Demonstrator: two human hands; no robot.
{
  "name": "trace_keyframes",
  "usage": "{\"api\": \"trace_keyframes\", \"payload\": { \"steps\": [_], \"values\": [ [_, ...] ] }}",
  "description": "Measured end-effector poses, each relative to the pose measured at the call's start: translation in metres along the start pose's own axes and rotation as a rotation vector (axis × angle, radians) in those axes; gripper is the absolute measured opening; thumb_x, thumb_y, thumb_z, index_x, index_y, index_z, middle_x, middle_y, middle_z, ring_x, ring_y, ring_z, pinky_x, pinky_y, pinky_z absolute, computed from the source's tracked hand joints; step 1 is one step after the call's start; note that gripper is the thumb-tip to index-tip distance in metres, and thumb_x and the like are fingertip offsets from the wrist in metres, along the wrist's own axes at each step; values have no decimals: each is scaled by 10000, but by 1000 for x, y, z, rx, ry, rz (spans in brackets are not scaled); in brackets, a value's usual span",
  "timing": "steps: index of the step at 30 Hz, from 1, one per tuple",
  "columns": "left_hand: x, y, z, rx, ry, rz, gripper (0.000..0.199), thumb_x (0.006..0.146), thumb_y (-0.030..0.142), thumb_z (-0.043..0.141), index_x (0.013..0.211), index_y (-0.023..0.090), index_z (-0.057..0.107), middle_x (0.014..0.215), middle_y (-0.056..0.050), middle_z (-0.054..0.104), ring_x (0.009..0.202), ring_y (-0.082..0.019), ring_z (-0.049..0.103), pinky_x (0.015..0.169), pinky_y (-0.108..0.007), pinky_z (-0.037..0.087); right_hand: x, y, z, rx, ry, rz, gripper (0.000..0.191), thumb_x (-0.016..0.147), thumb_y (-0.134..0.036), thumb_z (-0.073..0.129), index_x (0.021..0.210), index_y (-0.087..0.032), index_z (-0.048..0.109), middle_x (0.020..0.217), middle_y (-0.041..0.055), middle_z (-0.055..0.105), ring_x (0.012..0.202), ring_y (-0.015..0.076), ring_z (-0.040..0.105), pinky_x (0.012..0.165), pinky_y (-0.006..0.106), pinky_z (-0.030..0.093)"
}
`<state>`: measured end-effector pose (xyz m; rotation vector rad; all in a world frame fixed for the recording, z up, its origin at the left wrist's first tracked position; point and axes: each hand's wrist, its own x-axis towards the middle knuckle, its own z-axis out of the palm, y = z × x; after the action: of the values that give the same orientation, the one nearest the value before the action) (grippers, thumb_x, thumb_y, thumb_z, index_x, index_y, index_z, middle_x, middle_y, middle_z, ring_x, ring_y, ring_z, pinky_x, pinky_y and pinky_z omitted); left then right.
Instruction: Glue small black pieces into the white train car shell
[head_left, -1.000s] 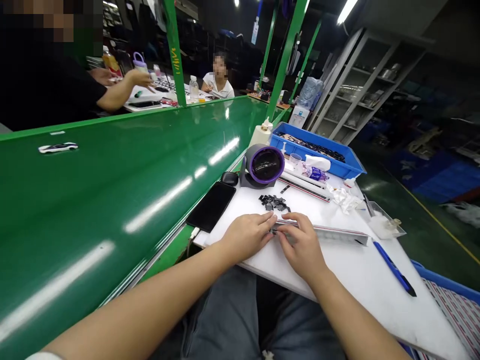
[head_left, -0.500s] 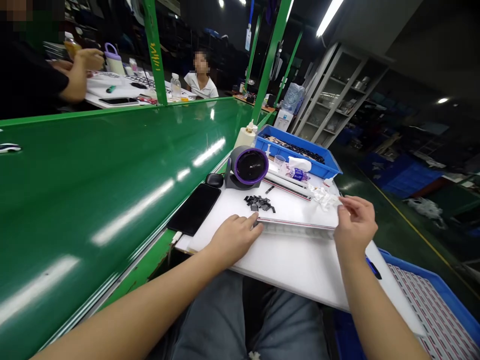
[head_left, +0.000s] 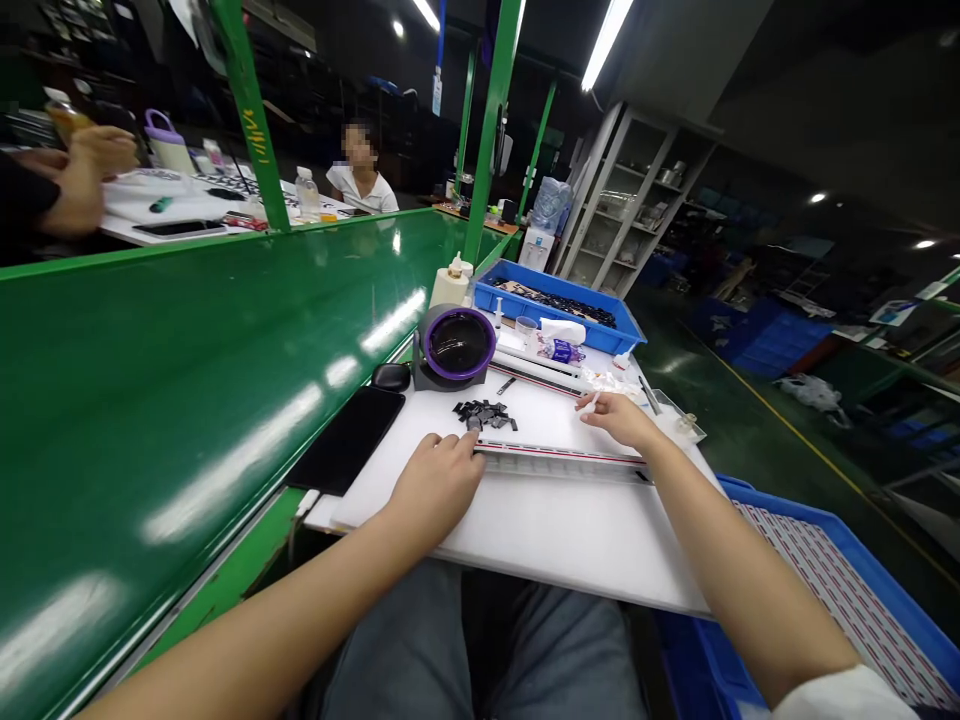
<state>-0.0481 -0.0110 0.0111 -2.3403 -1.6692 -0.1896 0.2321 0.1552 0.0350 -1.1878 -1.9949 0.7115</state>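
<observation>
My left hand (head_left: 442,482) is closed at the left end of a long white strip with a red line (head_left: 562,453), its fingers curled over that end. A small grey piece shows at its fingertips, beside a pile of small black pieces (head_left: 487,412). Above the strip's right half, my right hand (head_left: 624,418) pinches a small white piece (head_left: 592,402) that looks like tissue. Crumpled white tissue (head_left: 611,381) lies just beyond that hand. One loose dark piece (head_left: 506,385) rests behind the pile.
A purple-rimmed round device (head_left: 459,343) stands behind the pile, with a black tablet-like slab (head_left: 345,440) to its left. More strips (head_left: 540,372), a tissue pack (head_left: 561,349) and a blue bin (head_left: 555,318) are farther back. Another blue crate (head_left: 847,530) holds strips. Co-workers sit across the green partition.
My right hand has moved inward from the strip's right end and now pinches a white piece. My left hand stays at the left end. The whole view has swung to the right.
</observation>
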Motion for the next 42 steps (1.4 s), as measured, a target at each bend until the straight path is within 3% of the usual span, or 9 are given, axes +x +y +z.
{"api": "trace_keyframes", "payload": {
  "steps": [3,6,9,11,15,20,26,34,42],
  "values": [
    [0,-4,2,10,4,19,245,841,37,501,911,153,705,1343,-154,608,1013,-296,663,801,-428,496,6,-20,1,106,-120,28,279,735,-337,738,940,-153,700,733,5,664,666,142,612,661,299,528],
    [1,-7,7,27,36,24,223,879,96,502,949,161,704,1338,-145,615,1024,-300,656,807,-437,498,9,-51,9,438,-230,-3,398,823,-417,685,1155,-219,591,1033,53,686,893,182,654,749,360,579],
    [3,-9,12,24,60,11,226,932,210,492,963,164,711,1324,-162,620,1083,-320,631,826,-456,499,6,-76,30,678,-333,-74,425,843,-466,669,1194,-263,540,1026,49,679,956,211,651,682,353,595],
    [5,-10,12,6,51,5,239,942,252,491,938,174,717,1291,-159,639,1101,-323,621,829,-455,500,1,-81,49,813,-351,-101,441,854,-497,649,1212,-275,519,963,32,680,891,191,649,665,320,575],
    [10,-12,7,-65,-44,-2,240,946,273,488,897,199,711,1001,-99,727,932,-277,659,786,-417,501,-11,-73,78,942,-332,-88,445,898,-512,580,1257,-259,510,792,-8,642,649,131,570,561,247,464],
    [13,-17,0,-41,-118,22,231,947,302,494,955,214,707,912,-67,725,884,-270,669,760,-400,492,-20,-62,84,1050,-329,-33,200,866,-405,554,943,-228,503,513,-64,522,416,105,420,398,205,285],
    [12,-12,-2,112,-99,106,299,974,294,417,969,181,695,858,-86,719,823,-286,668,751,-435,470,-15,-53,84,1251,-359,-61,308,728,-360,624,936,-236,433,546,-75,527,418,92,399,414,193,274],
    [14,-20,1,179,-61,141,327,989,316,401,874,184,677,847,-75,708,859,-280,662,714,-412,461,-15,-52,93,1284,-364,15,289,705,-325,634,902,-231,444,531,-75,520,416,94,403,406,192,246],
    [12,-22,9,102,0,99,333,981,374,431,1010,156,681,958,-96,728,946,-283,655,808,-418,493,-12,-59,74,1430,-218,20,269,719,-281,642,944,-224,507,590,-60,543,468,82,406,445,187,261]
  ]
}}
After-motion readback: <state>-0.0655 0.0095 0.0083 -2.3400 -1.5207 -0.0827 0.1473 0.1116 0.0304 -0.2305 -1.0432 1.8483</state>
